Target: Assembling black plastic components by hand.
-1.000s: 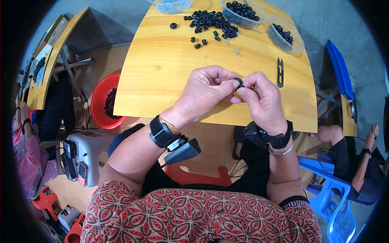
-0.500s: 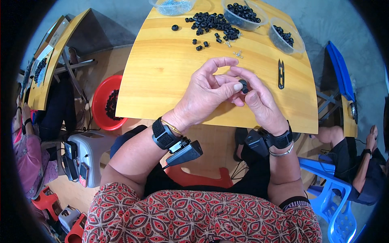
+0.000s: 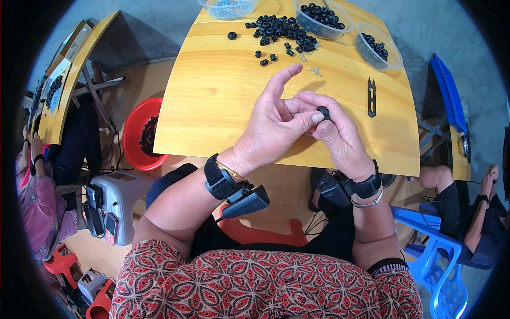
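Note:
Above the table's near edge, my left hand (image 3: 276, 121) and my right hand (image 3: 342, 130) meet around one small black rubber part (image 3: 323, 112). It is round and knob-like. The left thumb presses on it from the left, while the right thumb and fingers pinch it from the other side. My left index finger is raised away from the part. Beyond my hands, a heap of small black parts (image 3: 281, 26) lies on the wooden table (image 3: 207, 106), with several loose ones nearer to me. Black thread snips (image 3: 372, 98) lie to the right of my hands.
Along the far side stand a clear tub of tiny clear pieces (image 3: 228, 9) and tubs of black parts (image 3: 326, 32) (image 3: 393, 61). A red basin (image 3: 133, 133) with black parts is at left. Other people sit at both sides. A blue chair (image 3: 443, 255) stands right.
My left index finger has lifted and straightened. The black part has turned between my thumbs, and my hands have drawn slightly closer together.

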The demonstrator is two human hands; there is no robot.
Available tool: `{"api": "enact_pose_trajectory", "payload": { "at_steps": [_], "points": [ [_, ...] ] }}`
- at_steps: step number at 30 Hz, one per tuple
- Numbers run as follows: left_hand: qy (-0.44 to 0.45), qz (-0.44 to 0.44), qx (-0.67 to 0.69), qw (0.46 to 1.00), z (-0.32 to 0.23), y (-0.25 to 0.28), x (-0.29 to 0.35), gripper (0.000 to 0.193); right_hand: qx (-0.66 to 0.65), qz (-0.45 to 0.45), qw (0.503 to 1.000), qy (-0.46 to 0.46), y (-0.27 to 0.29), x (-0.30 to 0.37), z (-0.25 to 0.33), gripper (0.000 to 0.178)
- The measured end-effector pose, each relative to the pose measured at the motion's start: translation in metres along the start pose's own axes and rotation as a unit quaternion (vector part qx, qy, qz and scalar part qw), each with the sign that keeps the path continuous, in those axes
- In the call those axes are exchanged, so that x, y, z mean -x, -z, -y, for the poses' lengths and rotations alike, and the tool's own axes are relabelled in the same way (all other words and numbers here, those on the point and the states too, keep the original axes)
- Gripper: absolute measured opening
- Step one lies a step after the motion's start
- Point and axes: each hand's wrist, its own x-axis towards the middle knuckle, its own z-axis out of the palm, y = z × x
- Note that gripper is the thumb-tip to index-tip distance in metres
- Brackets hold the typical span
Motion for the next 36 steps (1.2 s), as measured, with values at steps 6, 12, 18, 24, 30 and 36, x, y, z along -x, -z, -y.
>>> {"api": "enact_pose_trajectory", "payload": {
  "at_steps": [6, 12, 18, 24, 30, 36],
  "points": [
    [0.006, -0.015, -0.003, 1.000, -0.001, -0.002, 0.002, 0.066, 0.020, -0.026, 0.999, 0.010, -0.008, 0.000, 0.004, 0.046],
    [0.007, -0.007, 0.020, 1.000, 0.000, -0.001, 0.001, 0.066, 0.019, -0.075, 0.997, 0.026, -0.015, 0.001, -0.001, 0.039],
    [0.006, -0.010, 0.005, 1.000, 0.002, 0.000, 0.001, 0.068, -0.051, -0.074, 0.996, 0.004, -0.017, 0.001, -0.003, 0.046],
    [-0.007, -0.023, 0.005, 1.000, 0.004, -0.005, 0.001, 0.070, -0.030, -0.080, 0.996, 0.004, -0.017, 0.003, -0.004, 0.047],
    [-0.031, -0.015, 0.016, 0.999, 0.004, -0.010, 0.002, 0.070, 0.038, -0.107, 0.991, 0.075, -0.013, 0.001, -0.007, 0.047],
    [-0.028, 0.020, 0.029, 0.999, -0.007, -0.016, 0.002, 0.069, 0.007, -0.091, 0.989, 0.114, -0.002, 0.000, -0.003, 0.048]
  ]
}}
